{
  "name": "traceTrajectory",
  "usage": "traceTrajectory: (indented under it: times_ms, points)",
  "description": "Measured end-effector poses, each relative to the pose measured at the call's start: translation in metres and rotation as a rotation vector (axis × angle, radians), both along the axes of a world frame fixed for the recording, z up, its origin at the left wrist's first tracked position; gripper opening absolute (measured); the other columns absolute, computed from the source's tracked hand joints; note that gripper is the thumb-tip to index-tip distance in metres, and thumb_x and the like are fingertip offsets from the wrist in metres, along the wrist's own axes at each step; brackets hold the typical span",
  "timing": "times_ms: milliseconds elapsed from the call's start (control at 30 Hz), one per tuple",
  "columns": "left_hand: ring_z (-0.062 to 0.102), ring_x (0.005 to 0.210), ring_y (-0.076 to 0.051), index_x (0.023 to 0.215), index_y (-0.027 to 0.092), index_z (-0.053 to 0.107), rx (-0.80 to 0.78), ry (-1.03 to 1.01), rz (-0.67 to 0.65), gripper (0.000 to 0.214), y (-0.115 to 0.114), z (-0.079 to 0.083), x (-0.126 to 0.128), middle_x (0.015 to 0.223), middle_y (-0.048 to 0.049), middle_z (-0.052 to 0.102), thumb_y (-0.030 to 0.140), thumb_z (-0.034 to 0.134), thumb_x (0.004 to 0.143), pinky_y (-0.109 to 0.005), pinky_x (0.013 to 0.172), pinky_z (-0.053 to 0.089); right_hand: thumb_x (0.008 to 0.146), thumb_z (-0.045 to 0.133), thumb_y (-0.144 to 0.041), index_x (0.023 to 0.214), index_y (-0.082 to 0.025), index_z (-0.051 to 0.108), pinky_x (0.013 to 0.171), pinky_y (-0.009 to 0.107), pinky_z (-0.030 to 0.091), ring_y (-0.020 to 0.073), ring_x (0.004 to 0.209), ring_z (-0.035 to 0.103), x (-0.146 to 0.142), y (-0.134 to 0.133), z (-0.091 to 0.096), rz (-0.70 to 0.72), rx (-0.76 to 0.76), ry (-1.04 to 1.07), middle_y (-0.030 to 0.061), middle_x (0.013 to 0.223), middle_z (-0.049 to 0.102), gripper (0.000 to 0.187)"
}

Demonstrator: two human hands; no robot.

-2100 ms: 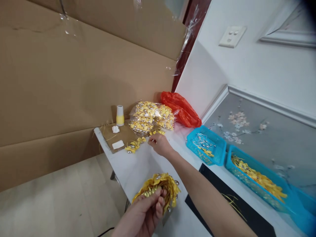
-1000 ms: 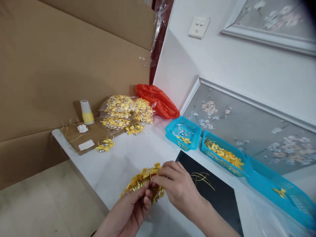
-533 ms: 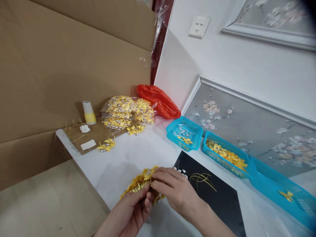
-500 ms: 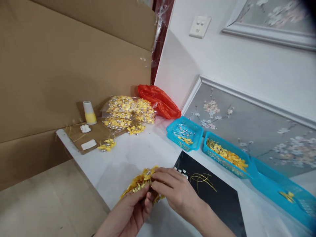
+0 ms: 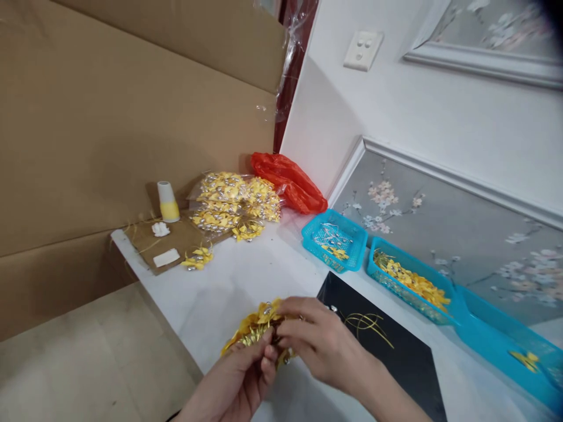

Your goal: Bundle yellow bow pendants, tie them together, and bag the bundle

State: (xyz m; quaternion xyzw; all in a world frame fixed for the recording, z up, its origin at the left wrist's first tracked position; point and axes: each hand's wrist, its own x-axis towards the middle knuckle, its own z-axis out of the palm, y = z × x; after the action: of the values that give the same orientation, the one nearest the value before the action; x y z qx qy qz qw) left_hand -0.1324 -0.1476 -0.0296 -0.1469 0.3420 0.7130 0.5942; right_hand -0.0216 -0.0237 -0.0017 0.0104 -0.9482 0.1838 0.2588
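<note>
A curved garland of yellow flowers with silver beads and gold wire stems [image 5: 253, 327] is held low over the white table, in the middle of the view. My left hand [image 5: 240, 375] grips its near side, thumb pressed on the gold stems. My right hand [image 5: 323, 343] is closed at the garland's right end, its fingertips bent inward against the flowers and close to the left thumb. What lies between the right fingertips is hidden. Just beyond the right hand, a black board [image 5: 387, 346] carries loose gold wires [image 5: 367, 325] and a few silver beads [image 5: 333, 309].
Blue baskets [image 5: 311, 249] line the wall, holding yellow flowers [image 5: 413, 280] and silver-beaded stems. At the back lie bagged flower bunches [image 5: 224, 196] and a red plastic bag [image 5: 292, 181]. A yellow-and-white cone [image 5: 168, 202] stands on cardboard [image 5: 145, 240] at the left table corner.
The view has shifted slightly, so everything sits further right. My right fingers have shifted a little at the garland, and the thin gold strand by their tips no longer shows.
</note>
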Motion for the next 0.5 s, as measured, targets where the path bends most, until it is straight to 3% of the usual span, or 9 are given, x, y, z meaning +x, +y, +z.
traceTrajectory:
  times_ms: [133,267,400,500]
  points:
    - [0.062,0.058,-0.009,0.09,0.001,0.06,0.002,-0.05,0.036,0.016,-0.003,0.001,-0.004,0.081,-0.0133,0.063,-0.006,0.05,0.08,-0.015,0.052,0.055,0.087,0.05,-0.018,0.091,-0.019,0.066,0.08,0.03,0.049,0.0163,0.089,0.061,-0.03,0.016,0.018,-0.085,-0.326,0.061,0.0059,0.093,0.066,0.016]
    - [0.064,0.063,-0.011,0.089,0.002,0.06,-0.021,-0.039,0.067,0.016,-0.011,0.0,-0.008,0.085,-0.0153,0.064,-0.007,0.051,0.079,-0.017,0.058,0.057,0.079,0.06,-0.023,0.088,-0.02,0.066,0.069,0.026,0.049,0.0147,0.081,0.062,-0.096,0.03,0.016,-0.114,-0.823,-0.146,0.0029,0.09,0.066,0.012]
    - [0.063,0.06,-0.01,0.085,0.003,0.061,-0.044,-0.003,0.071,0.013,-0.022,0.004,-0.013,0.08,-0.0125,0.064,-0.005,0.054,0.079,-0.017,0.056,0.057,0.078,0.062,-0.027,0.086,-0.018,0.064,0.051,0.02,0.046,0.0114,0.062,0.063,-0.169,0.029,-0.006,-0.124,-0.984,-0.306,-0.0004,0.075,0.063,0.011]
    - [0.062,0.056,-0.008,0.076,0.004,0.062,-0.076,-0.017,0.047,0.011,-0.03,0.006,-0.019,0.07,-0.0096,0.063,-0.003,0.055,0.079,-0.014,0.053,0.055,0.075,0.068,-0.029,0.077,-0.016,0.06,0.044,0.017,0.04,0.007,0.048,0.054,-0.211,0.023,-0.026,-0.222,-1.054,-0.338,-0.0047,0.061,0.055,0.015]
